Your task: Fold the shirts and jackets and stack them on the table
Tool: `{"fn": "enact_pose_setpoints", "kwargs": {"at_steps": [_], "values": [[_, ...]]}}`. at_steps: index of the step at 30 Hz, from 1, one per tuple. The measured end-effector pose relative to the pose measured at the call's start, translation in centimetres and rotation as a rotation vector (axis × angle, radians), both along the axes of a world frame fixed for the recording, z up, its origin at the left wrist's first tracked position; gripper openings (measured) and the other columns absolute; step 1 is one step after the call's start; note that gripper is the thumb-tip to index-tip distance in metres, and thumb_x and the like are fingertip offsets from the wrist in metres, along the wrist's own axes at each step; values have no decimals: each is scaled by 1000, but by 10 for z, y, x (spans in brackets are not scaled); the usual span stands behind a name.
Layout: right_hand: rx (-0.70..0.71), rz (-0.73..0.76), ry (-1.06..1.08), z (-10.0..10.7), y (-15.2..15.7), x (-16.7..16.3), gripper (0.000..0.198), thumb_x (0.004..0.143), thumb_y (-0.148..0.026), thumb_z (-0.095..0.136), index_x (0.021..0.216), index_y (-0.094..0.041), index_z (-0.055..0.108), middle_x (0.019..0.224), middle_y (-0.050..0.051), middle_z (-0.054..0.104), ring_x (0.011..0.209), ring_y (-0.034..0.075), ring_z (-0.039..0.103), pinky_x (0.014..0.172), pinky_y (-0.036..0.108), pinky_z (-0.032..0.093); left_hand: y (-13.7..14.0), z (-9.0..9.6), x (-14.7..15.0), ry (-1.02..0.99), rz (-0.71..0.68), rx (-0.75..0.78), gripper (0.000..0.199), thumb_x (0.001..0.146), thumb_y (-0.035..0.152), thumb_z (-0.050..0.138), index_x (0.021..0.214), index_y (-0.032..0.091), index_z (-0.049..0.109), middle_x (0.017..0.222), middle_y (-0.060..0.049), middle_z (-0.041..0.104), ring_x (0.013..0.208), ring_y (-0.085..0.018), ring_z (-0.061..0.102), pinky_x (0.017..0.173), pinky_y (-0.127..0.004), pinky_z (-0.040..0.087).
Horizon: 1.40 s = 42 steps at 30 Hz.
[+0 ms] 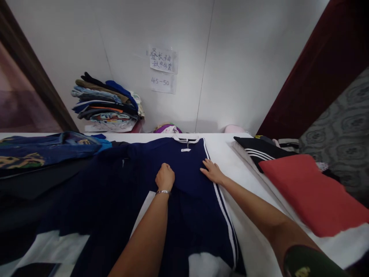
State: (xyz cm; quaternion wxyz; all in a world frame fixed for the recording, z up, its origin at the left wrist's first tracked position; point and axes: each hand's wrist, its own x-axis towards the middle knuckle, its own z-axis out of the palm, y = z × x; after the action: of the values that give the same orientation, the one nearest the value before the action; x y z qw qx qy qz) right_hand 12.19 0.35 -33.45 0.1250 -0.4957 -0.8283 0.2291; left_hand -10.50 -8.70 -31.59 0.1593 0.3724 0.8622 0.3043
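Observation:
A navy blue jacket [190, 215] with a white-edged collar and white stripes down its right side lies spread on the white table [219, 148]. My left hand [165, 177], with a bracelet at the wrist, is closed on the jacket's middle; its fingers are curled under, and whether they pinch cloth is hidden. On the right edge, beside the white stripes, my right hand [212, 171] rests with its fingers spread on the fabric. A small white tag [186, 150] sits below the collar.
Folded clothes form a stack [106, 104] against the wall. Dark garments and a denim piece [52, 148] cover the left side. To the right lie a red folded garment [314, 192] and a black striped one [259, 148]. Handwritten paper signs [163, 59] hang on the wall.

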Motion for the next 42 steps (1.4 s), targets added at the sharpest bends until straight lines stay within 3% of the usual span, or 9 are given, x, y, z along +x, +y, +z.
{"fn": "enact_pose_setpoints", "kwargs": {"at_steps": [5,9,14,19,25,30,34,38,42], "values": [[-1,39,216,-15,-90,40,64,89,-58,53,142,-22,50,157,10,32,148,27,19,120,50,11,1,2,-1,-38,21,36,27,91,27,41,104,20,63,106,-19,70,103,-33,65,82,-39,44],[-43,-24,358,-16,-141,63,66,87,-59,54,142,-23,51,158,8,29,148,26,19,121,49,15,5,5,-11,-109,0,70,24,90,33,48,94,19,66,102,-16,72,104,-29,65,82,-33,46],[-95,-112,458,-13,-190,87,63,85,-54,59,141,-27,51,157,6,33,146,24,28,121,47,20,-1,6,-23,-318,-61,63,34,89,45,50,85,16,66,67,-7,67,62,-19,65,53,-26,43],[-76,-97,521,-6,-229,97,50,85,-48,60,131,-27,62,149,7,46,140,26,39,119,47,26,-29,6,-8,-465,-124,42,33,87,42,58,103,13,60,69,-4,66,42,-9,51,40,-21,31],[-40,-98,586,8,-246,90,41,87,-43,59,123,-26,67,139,8,57,132,25,50,116,46,32,-53,7,20,-491,-206,25,35,84,39,63,109,15,57,81,-7,72,46,-8,52,41,-19,32],[-43,-152,630,8,-248,90,43,84,-43,61,123,-25,67,141,8,55,133,26,49,115,45,34,-56,8,29,-343,-231,-44,25,76,36,69,87,14,65,73,-7,70,54,-13,59,45,-22,35],[-32,-153,604,1,-248,90,43,83,-39,61,123,-25,67,135,8,61,126,26,55,111,46,39,-59,10,38,-203,-298,-105,21,69,38,73,72,19,67,80,-7,73,79,-21,67,60,-25,44],[-57,-101,641,-3,-246,86,39,82,-36,58,117,-23,71,121,9,69,113,26,63,104,46,45,-63,14,53,-70,-321,-130,24,67,35,73,85,20,67,102,-10,73,101,-28,66,78,-31,46],[-30,-114,743,-3,-247,86,31,83,-34,58,107,-23,74,114,8,71,107,24,65,99,43,48,-70,18,52,-1,-306,-96,30,73,28,65,102,21,63,113,-10,70,106,-26,64,83,-32,46]]}}
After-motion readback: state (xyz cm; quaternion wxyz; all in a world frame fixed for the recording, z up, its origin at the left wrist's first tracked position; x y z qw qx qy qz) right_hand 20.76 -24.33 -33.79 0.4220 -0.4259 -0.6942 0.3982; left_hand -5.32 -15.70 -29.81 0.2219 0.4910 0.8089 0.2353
